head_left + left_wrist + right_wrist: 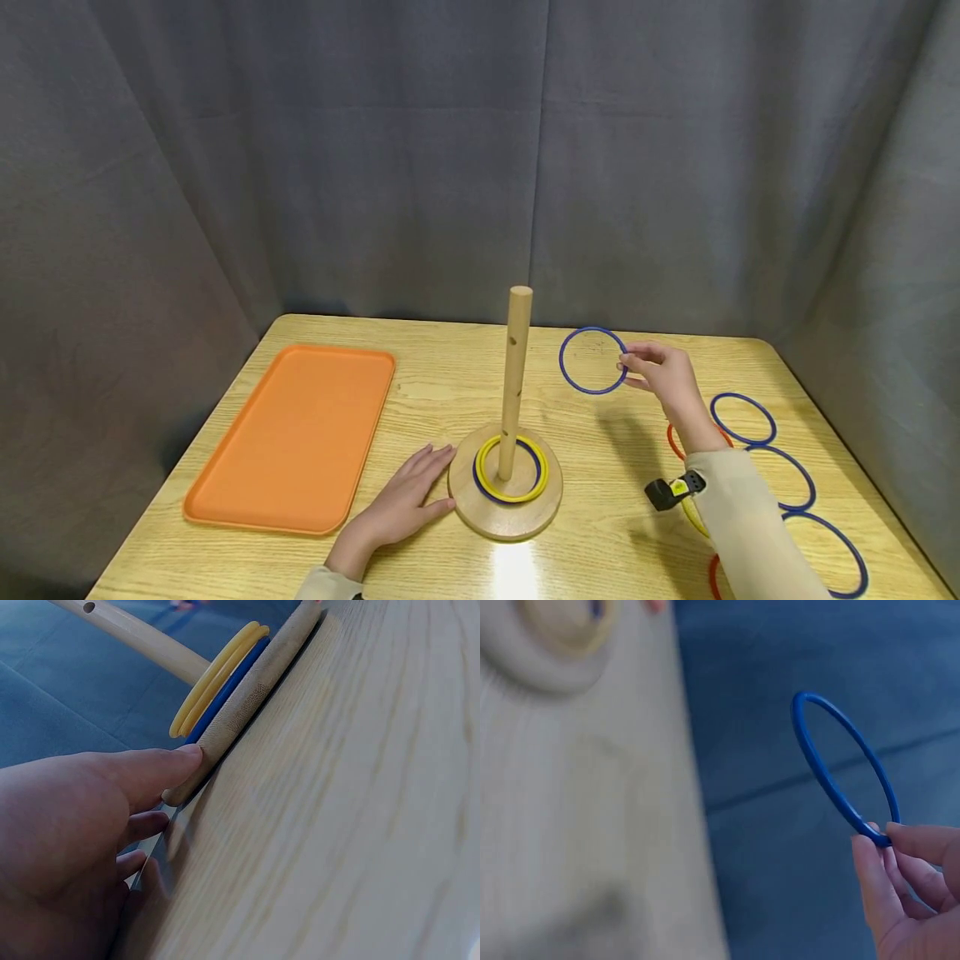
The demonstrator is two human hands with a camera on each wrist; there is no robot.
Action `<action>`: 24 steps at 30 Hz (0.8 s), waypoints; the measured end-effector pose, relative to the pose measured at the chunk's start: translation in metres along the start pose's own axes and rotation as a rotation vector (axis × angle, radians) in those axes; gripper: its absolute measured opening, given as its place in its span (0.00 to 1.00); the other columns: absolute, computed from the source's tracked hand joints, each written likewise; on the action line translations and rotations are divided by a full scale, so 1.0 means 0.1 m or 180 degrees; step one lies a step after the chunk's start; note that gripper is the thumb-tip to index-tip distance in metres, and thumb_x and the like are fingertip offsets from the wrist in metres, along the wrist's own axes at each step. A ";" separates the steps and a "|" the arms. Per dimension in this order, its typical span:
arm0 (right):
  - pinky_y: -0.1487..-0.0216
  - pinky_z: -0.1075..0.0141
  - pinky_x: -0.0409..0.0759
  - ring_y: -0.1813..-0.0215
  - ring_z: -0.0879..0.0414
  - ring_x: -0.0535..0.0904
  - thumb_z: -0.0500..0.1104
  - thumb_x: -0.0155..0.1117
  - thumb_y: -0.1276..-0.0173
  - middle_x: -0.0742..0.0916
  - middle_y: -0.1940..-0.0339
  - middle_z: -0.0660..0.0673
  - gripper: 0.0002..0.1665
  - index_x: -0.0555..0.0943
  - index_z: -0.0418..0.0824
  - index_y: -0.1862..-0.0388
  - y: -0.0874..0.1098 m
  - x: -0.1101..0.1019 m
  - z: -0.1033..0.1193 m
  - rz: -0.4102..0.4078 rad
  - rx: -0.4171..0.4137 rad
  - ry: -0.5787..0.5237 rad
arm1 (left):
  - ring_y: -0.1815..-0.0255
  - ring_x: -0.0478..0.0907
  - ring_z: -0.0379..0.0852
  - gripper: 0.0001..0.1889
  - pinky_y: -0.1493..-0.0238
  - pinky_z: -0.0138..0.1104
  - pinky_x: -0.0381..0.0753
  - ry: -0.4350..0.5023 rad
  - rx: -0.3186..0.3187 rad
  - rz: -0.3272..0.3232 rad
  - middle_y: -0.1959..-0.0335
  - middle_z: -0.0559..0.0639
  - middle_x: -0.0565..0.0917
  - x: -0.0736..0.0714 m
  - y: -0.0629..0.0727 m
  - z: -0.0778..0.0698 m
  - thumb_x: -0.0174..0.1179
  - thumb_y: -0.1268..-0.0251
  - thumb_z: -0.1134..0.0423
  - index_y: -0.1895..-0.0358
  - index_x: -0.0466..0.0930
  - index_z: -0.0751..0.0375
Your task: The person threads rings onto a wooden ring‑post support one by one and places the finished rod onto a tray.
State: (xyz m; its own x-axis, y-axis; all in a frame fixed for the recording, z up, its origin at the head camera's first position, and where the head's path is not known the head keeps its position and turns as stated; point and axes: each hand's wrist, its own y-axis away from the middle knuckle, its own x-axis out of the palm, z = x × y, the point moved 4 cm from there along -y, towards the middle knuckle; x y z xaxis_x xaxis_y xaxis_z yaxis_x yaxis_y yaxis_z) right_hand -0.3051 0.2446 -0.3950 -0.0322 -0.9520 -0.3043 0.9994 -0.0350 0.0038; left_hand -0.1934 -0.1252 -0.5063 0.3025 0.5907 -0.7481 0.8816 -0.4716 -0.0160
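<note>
Dark grey curtains (405,167) are hung behind and beside a wood-grain desk (600,517), with a wooden peg stand (510,412) set on it. One held blue ring (814,763) is up in the air to the right of the stand, its edge pinched between thumb and fingers of the right hand (663,371), so that grip is definitely clamped on something. The left hand (405,500) is laid at the left side of the stand with fingers stretched out and nothing gripped; the base (498,525) is just touched by the thumb.

What could go wrong: the ring is held by one edge only and tilted steeply, so if it's lowered like that, the post (517,333) could be clipped and the ring knocked loose. Since the base isn't really gripped, the stand might get nudged too.

Headcount: one stand, and one orange tray (300,433) left of it. Around the post, two stacked yellow rings (206,681) and one stacked blue ring (231,690) below them can be counted. Right of the stand, three loose blue rings (812,492), two loose red rings (669,436) and one loose yellow ring (693,520) are seen; some are partly covered by the beige sleeve (750,517), so more might be hidden.
</note>
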 end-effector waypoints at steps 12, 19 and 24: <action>0.63 0.70 0.86 0.64 0.61 0.87 0.34 0.61 0.32 0.90 0.68 0.51 0.08 0.86 0.43 0.63 0.35 0.15 0.87 0.0494 -0.0147 -0.2163 | 0.21 0.47 0.63 0.37 0.27 0.64 0.49 -0.0007 0.0029 -0.0032 0.23 0.55 0.58 0.00 -0.01 -0.01 0.56 0.31 0.46 0.24 0.56 0.57; 0.64 0.70 0.86 0.64 0.58 0.87 0.29 0.51 0.27 0.89 0.66 0.46 0.13 0.84 0.36 0.59 0.50 0.25 1.16 0.0970 -0.0259 -0.2824 | 0.21 0.46 0.62 0.36 0.26 0.63 0.50 -0.0035 -0.0008 -0.0022 0.23 0.54 0.58 0.01 0.00 0.00 0.56 0.31 0.47 0.24 0.56 0.56; 0.64 0.70 0.86 0.63 0.57 0.87 0.28 0.47 0.26 0.89 0.65 0.44 0.15 0.84 0.35 0.58 0.58 0.37 1.32 0.1328 -0.0295 -0.3064 | 0.21 0.47 0.63 0.37 0.27 0.64 0.50 -0.0019 0.0020 -0.0028 0.23 0.55 0.58 0.00 0.00 -0.01 0.56 0.31 0.47 0.24 0.56 0.57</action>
State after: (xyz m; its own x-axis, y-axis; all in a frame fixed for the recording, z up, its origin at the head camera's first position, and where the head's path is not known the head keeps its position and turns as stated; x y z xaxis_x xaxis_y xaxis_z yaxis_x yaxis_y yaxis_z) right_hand -0.2502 0.1672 -0.2802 0.3576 -0.7244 0.5894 0.9297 0.3359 -0.1511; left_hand -0.1929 -0.1251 -0.5056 0.2925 0.5908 -0.7519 0.8820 -0.4706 -0.0267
